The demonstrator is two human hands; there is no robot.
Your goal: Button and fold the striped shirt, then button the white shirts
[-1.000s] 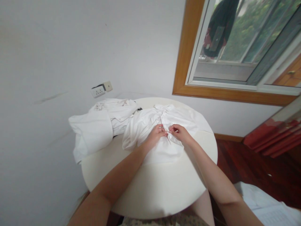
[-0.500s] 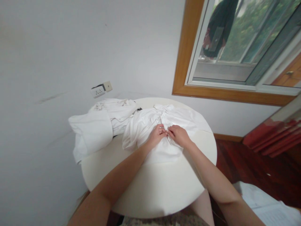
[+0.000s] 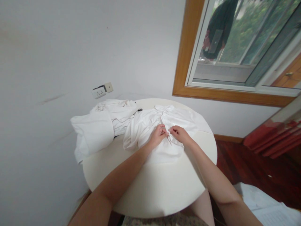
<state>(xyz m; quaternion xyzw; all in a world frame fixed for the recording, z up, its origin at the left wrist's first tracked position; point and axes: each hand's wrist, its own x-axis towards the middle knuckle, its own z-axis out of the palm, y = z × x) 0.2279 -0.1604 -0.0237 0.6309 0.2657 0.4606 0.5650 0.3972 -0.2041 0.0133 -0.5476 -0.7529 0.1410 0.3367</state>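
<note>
A white shirt (image 3: 172, 153) lies rumpled on the round white table (image 3: 150, 191), its collar at the far side and its front opening running toward me. My left hand (image 3: 159, 134) is closed in a pinch on one front edge of the shirt. Close on the other side of the opening, my right hand (image 3: 178, 133) has its thumb and fingers pinched at the opposite front edge. The fingertips nearly meet, with a small gap between the hands. Whether a button sits between them is too small to tell.
More white clothes (image 3: 94, 128) are heaped at the table's left, partly over its edge. Behind stands the wall with a power socket (image 3: 99, 92). A wood-framed window (image 3: 180, 78) is at right, with a red curtain (image 3: 270, 141) and papers (image 3: 265, 204) lower right.
My right hand has shifted slightly right, widening the gap between the hands. The left hand keeps its pinch in nearly the same place.
</note>
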